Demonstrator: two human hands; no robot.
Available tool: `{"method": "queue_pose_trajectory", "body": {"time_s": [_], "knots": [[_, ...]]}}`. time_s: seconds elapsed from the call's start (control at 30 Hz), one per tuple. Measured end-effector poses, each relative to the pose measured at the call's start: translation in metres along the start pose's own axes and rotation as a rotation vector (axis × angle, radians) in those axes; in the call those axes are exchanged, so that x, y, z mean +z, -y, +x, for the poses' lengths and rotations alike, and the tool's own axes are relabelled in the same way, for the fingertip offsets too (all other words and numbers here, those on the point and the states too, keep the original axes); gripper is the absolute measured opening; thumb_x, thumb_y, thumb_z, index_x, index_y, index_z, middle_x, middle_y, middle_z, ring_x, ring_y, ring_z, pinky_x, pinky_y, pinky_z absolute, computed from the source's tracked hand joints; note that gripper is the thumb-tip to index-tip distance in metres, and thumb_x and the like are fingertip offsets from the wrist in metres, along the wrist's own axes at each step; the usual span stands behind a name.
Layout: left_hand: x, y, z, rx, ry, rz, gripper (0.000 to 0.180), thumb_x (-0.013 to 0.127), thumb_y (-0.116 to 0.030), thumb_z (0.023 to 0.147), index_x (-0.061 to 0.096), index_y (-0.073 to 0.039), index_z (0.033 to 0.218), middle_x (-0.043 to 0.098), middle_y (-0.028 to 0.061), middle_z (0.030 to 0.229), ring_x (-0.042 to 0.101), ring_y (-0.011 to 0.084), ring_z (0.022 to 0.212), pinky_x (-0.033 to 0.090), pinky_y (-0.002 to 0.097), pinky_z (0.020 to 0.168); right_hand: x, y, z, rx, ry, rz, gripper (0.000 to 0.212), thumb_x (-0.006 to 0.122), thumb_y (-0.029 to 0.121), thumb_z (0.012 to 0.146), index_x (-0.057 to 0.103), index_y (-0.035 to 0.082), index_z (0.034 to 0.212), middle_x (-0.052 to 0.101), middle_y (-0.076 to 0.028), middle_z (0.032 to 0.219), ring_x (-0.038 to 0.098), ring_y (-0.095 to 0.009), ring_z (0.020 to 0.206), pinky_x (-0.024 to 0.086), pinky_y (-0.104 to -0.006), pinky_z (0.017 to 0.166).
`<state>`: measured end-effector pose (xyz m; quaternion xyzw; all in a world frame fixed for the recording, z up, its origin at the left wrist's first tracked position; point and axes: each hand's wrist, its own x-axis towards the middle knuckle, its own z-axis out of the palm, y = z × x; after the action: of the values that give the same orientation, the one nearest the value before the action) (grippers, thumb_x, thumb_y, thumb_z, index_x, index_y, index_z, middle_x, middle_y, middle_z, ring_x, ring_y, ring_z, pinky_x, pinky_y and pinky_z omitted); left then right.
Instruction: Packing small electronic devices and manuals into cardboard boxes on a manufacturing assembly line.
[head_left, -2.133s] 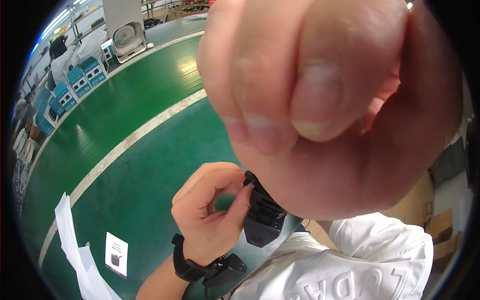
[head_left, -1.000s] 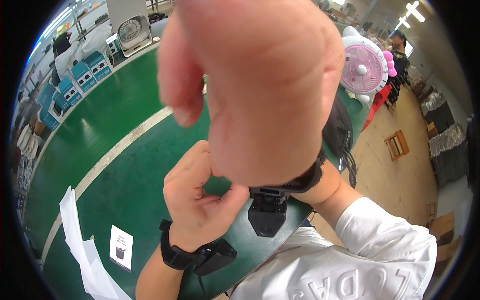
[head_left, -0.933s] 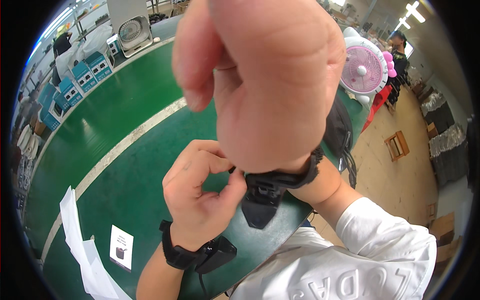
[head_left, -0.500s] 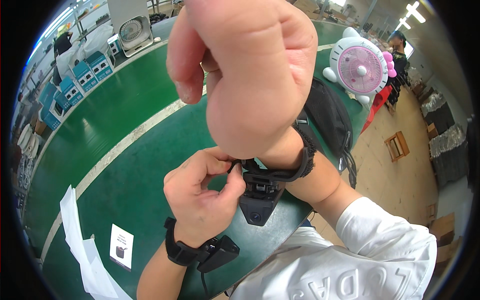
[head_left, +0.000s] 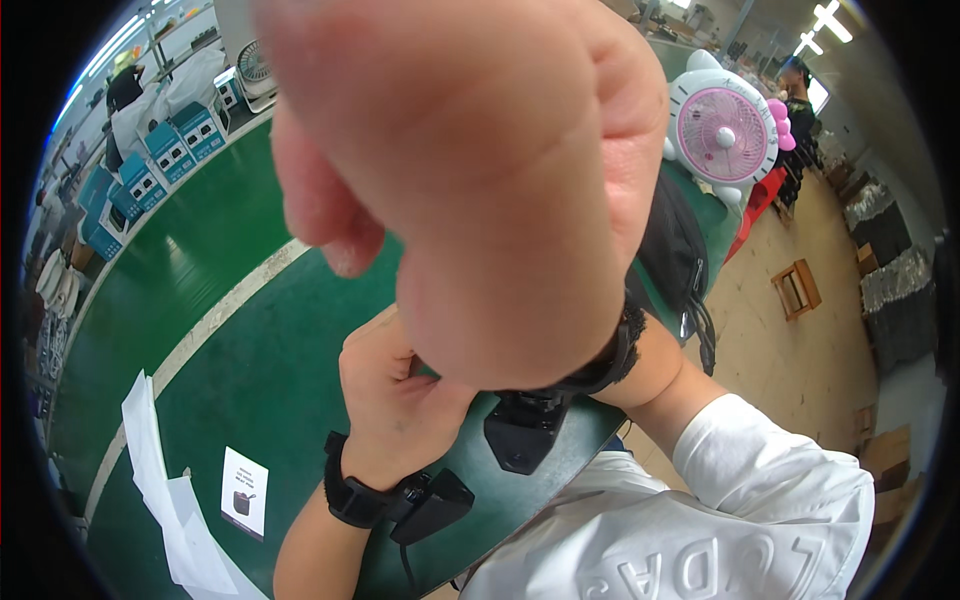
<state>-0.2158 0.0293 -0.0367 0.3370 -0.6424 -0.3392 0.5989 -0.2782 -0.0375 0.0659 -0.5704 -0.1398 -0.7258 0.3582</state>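
Observation:
My right hand [head_left: 490, 190] is raised very near the view and fills its upper middle. Its fingers curl inward, and nothing shows in them. Round that wrist runs a black strap [head_left: 628, 345] carrying a black camera-like module [head_left: 525, 430]. My left hand [head_left: 405, 400] is at the right wrist, fingers bent, beside this module. Its fingertips are hidden behind my right hand, where the strap's end was pinched a moment earlier. A similar black strap [head_left: 347, 490] and module [head_left: 435, 505] sit on my left wrist, with a cable hanging down.
Under my hands is a green table [head_left: 250, 370]. White papers [head_left: 160, 480] and a printed card [head_left: 244, 495] lie left. A black bag [head_left: 670, 245] and pink-white fan [head_left: 725, 135] stand right. Teal boxes [head_left: 170, 150] line the far side; a person [head_left: 797, 120] stands beyond a wooden stool [head_left: 796, 289].
My right hand has come closer to the view and lower, now covering my left fingertips and much of the right strap. My left hand has shifted slightly.

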Motion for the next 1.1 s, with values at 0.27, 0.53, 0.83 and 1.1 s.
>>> {"method": "queue_pose_trajectory", "body": {"time_s": [0.27, 0.53, 0.83, 1.1], "knots": [[0.001, -0.008, 0.007, 0.075, 0.05, 0.041, 0.012, 0.064, 0.007, 0.069, 0.054, 0.0, 0.071, 0.053, 0.0056, 0.066, 0.05, 0.0159, 0.057, 0.041, 0.0243, 0.056, -0.001, 0.0, 0.003, 0.109, 0.034, 0.008, 0.04, 0.056, 0.012, 0.085, 0.045, 0.002, 0.048, 0.041, 0.001, 0.042, 0.033, -0.005, 0.038, 0.024, -0.0231, 0.035], [-0.004, -0.006, 0.008, 0.19, 0.038, 0.104, 0.018, 0.066, 0.01, 0.068, 0.062, 0.001, 0.084, 0.062, 0.0082, 0.075, 0.057, 0.0175, 0.06, 0.045, 0.0258, 0.054, 0.005, 0.008, 0.002, 0.335, -0.032, 0.16, 0.041, 0.055, 0.016, 0.086, 0.046, 0.003, 0.048, 0.042, -0.001, 0.041, 0.034, -0.006, 0.037, 0.026, -0.0237, 0.035], [-0.014, -0.017, 0.015, 0.266, 0.167, 0.263, 0.025, 0.067, 0.011, 0.068, 0.066, 0.001, 0.091, 0.067, 0.0123, 0.09, 0.065, 0.0264, 0.074, 0.05, 0.0293, 0.06, 0.007, 0.025, -0.002, 0.595, -0.103, 0.329, 0.043, 0.054, 0.02, 0.087, 0.047, 0.003, 0.048, 0.043, -0.003, 0.041, 0.036, -0.008, 0.035, 0.027, -0.0245, 0.035], [-0.03, -0.021, 0.011, 0.148, 0.124, 0.246, 0.012, 0.073, -0.007, 0.075, 0.068, -0.003, 0.085, 0.066, 0.0095, 0.075, 0.064, 0.0232, 0.067, 0.048, 0.0298, 0.061, 0.007, 0.031, 0.0, 0.798, -0.091, 0.432, 0.047, 0.051, 0.027, 0.088, 0.049, 0.003, 0.048, 0.045, -0.006, 0.041, 0.038, -0.012, 0.034, 0.031, -0.026, 0.034]]}}
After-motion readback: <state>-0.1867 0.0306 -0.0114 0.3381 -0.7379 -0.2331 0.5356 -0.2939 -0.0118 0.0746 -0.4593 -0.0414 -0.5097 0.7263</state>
